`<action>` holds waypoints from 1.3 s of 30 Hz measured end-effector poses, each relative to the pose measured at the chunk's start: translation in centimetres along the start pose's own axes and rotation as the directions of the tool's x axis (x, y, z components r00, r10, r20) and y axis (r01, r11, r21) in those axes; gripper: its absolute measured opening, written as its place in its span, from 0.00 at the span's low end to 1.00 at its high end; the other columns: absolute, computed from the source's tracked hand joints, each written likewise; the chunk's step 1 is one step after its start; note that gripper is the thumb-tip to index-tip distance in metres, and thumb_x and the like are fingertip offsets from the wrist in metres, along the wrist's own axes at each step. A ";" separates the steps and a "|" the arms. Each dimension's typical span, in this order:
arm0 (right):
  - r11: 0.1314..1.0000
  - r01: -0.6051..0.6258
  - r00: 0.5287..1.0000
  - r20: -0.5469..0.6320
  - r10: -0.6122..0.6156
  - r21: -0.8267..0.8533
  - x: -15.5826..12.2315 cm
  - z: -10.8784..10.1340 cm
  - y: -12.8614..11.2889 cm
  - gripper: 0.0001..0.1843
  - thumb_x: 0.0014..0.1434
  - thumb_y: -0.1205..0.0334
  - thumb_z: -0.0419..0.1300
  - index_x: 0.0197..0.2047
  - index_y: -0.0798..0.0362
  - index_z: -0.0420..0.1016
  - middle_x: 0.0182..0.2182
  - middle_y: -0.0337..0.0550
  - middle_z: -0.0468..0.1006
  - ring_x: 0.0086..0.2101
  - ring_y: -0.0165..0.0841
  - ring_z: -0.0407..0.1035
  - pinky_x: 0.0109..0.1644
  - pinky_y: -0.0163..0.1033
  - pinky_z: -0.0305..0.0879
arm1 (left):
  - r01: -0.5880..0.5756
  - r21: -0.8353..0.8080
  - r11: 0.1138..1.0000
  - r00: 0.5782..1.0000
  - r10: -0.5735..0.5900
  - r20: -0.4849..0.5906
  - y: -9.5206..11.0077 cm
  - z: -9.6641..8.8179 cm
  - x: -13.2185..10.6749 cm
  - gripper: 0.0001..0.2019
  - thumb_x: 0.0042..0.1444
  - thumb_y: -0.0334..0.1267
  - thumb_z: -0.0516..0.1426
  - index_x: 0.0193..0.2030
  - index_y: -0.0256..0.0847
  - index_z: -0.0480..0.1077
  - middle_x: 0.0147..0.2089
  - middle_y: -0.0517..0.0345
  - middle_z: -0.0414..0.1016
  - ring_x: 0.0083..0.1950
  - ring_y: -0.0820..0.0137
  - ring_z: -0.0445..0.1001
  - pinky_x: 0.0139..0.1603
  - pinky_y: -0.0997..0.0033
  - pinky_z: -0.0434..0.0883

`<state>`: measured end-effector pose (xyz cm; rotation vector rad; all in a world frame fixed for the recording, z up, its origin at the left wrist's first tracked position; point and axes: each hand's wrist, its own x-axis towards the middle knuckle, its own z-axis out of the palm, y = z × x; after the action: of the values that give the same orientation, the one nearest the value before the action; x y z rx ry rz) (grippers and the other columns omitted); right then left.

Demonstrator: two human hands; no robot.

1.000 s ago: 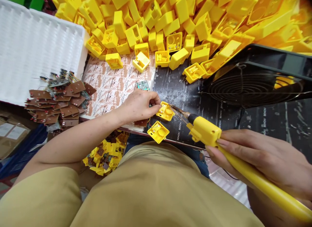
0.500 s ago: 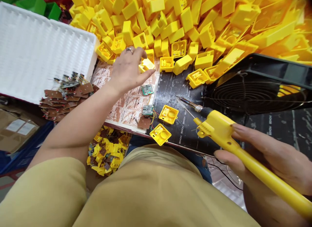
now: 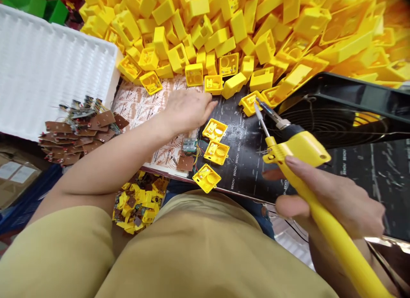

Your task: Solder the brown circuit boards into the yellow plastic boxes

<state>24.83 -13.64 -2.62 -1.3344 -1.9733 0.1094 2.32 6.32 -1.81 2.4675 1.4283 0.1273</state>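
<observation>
Counter (image 3: 246, 170): black surface, white "BENCH/" lettering, crossing the middle of the view.
Heap of yellow plastic housings (image 3: 198, 37): piled loosely along the far side, open faces at mixed angles.
White foam tray (image 3: 54, 71): ribbed, tilted, at far left.
Black fan with wire guard (image 3: 333, 114): on the counter at right, close to the heap.
Printed sheet (image 3: 141, 99): brown leaf pattern on white, covering the counter's left part.
Stack of brown circuit boards (image 3: 80, 131): wires bristling upward, in front of the foam tray.
Lower batch of yellow housings and boards (image 3: 141, 204): below the counter's near edge.
Yellow soldering iron (image 3: 303, 148): metal tip and thin feed tube directed toward a stray open housing (image 3: 251, 103) at the heap's edge; contact cannot be told.
Right hand (image 3: 339, 200): clamped around the iron's handle.
Left hand (image 3: 188, 110): over the printed sheet, fingers curled near the thumb; whether they meet or grip anything cannot be told.
Three open yellow housings, set in a column left of the counter's centre: top one (image 3: 215, 130) just beside the middle one (image 3: 217, 152); nearest one (image 3: 207, 178) at the near edge.
Brown board (image 3: 185, 163): left of the column.
Green circuit module (image 3: 189, 144): just beyond the brown board, coloured wires alongside.
</observation>
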 end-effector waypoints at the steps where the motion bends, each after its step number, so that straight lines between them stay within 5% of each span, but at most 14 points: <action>1: 0.998 0.068 0.998 -0.012 -0.068 -0.008 0.5 0.2 -0.1 0.29 0.65 0.59 0.61 0.68 0.44 0.62 0.31 0.39 0.80 0.31 0.33 0.77 0.36 0.34 0.73 | -0.031 0.013 0.999 0.999 0.031 -0.029 -0.3 -0.3 -0.1 0.12 0.63 0.42 0.53 0.38 0.40 0.76 0.38 0.51 0.76 0.52 0.56 0.75 0.57 0.56 0.66; 4: 0.969 0.219 0.976 0.006 -0.219 -0.112 1.4 0.7 0.3 0.36 0.61 0.65 0.65 0.70 0.44 0.59 0.30 0.36 0.80 0.27 0.30 0.76 0.30 0.31 0.70 | -0.208 -0.033 0.978 0.971 0.210 0.113 -1.0 -1.0 -0.7 0.12 0.60 0.42 0.57 0.48 0.46 0.77 0.45 0.56 0.79 0.53 0.59 0.74 0.59 0.60 0.66; 7: 0.959 0.241 0.971 0.023 -0.240 -0.150 2.0 1.3 0.5 0.40 0.60 0.69 0.66 0.71 0.44 0.57 0.33 0.37 0.82 0.27 0.29 0.76 0.35 0.30 0.71 | -0.278 -0.048 0.959 0.928 0.281 0.245 -0.5 -0.1 -1.2 0.15 0.58 0.41 0.58 0.51 0.47 0.76 0.45 0.57 0.79 0.51 0.62 0.75 0.59 0.60 0.65; 10: 0.971 0.214 0.977 0.028 -0.213 -0.102 2.3 2.0 0.3 0.37 0.62 0.69 0.64 0.70 0.46 0.58 0.30 0.35 0.80 0.26 0.29 0.75 0.35 0.30 0.70 | -0.219 -0.015 0.976 0.970 0.219 0.106 -0.4 0.9 -1.5 0.13 0.59 0.42 0.58 0.49 0.45 0.76 0.44 0.55 0.79 0.52 0.59 0.74 0.63 0.53 0.61; 13: 0.974 0.210 0.975 0.098 -0.201 -0.090 2.7 2.5 0.5 0.26 0.65 0.68 0.61 0.64 0.46 0.65 0.26 0.34 0.77 0.22 0.28 0.72 0.26 0.31 0.65 | -0.193 -0.078 0.978 0.981 0.192 -0.015 -2.1 -0.1 -1.5 0.12 0.60 0.41 0.56 0.48 0.46 0.77 0.47 0.55 0.78 0.55 0.59 0.73 0.64 0.54 0.60; 17: 0.970 0.228 0.964 0.162 -0.211 -0.090 4.9 3.6 1.0 0.13 0.65 0.69 0.59 0.53 0.49 0.71 0.34 0.40 0.80 0.31 0.31 0.76 0.30 0.32 0.67 | -0.325 -0.101 0.940 0.927 0.338 0.163 -5.3 -2.1 -2.1 0.17 0.53 0.30 0.57 0.47 0.49 0.78 0.55 0.60 0.77 0.59 0.60 0.72 0.64 0.58 0.62; 20: 0.965 0.244 0.957 0.184 -0.223 -0.096 7.5 5.7 1.9 0.10 0.67 0.60 0.58 0.50 0.52 0.71 0.40 0.47 0.81 0.39 0.36 0.77 0.39 0.36 0.71 | -0.384 -0.009 0.923 0.903 0.377 0.205 -5.8 -1.6 -3.0 0.12 0.52 0.30 0.57 0.41 0.45 0.78 0.55 0.54 0.77 0.63 0.56 0.69 0.67 0.52 0.58; 24: 0.969 0.241 0.940 0.260 -0.220 -0.052 9.5 8.4 3.4 0.14 0.67 0.52 0.58 0.50 0.53 0.71 0.38 0.46 0.81 0.35 0.36 0.77 0.36 0.37 0.71 | -0.317 0.062 0.946 0.941 0.305 0.147 -5.2 -1.2 -4.5 0.05 0.53 0.32 0.57 0.31 0.42 0.75 0.43 0.54 0.79 0.58 0.57 0.72 0.66 0.52 0.59; 30: 0.977 0.214 0.933 0.293 -0.209 0.017 8.6 8.3 3.1 0.14 0.68 0.55 0.57 0.53 0.51 0.68 0.42 0.45 0.81 0.37 0.36 0.78 0.37 0.37 0.73 | -0.056 -0.173 0.983 0.968 0.096 0.231 -5.9 -2.4 -6.4 0.04 0.49 0.37 0.60 0.28 0.42 0.76 0.28 0.61 0.77 0.33 0.69 0.75 0.42 0.69 0.69; 35: 0.967 0.243 0.923 0.290 -0.254 0.073 7.2 7.7 2.1 0.13 0.67 0.60 0.59 0.53 0.52 0.69 0.45 0.46 0.81 0.40 0.36 0.78 0.40 0.37 0.75 | 0.130 -0.484 0.865 0.959 0.015 0.284 -7.6 -0.4 -6.7 0.06 0.51 0.39 0.59 0.29 0.40 0.74 0.27 0.59 0.77 0.29 0.72 0.75 0.34 0.72 0.69; 39: 0.971 0.229 0.942 0.238 -0.238 0.065 7.0 7.3 1.6 0.14 0.65 0.61 0.62 0.53 0.52 0.69 0.46 0.47 0.81 0.42 0.38 0.78 0.44 0.41 0.76 | 0.138 -0.567 0.812 0.957 0.039 0.289 -7.9 0.6 -6.9 0.05 0.50 0.38 0.59 0.30 0.40 0.73 0.28 0.58 0.78 0.30 0.73 0.74 0.34 0.73 0.70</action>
<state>20.29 -4.78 -5.00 -1.0947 -2.3114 0.2035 -7.58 3.99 -4.16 1.8506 1.1132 0.1593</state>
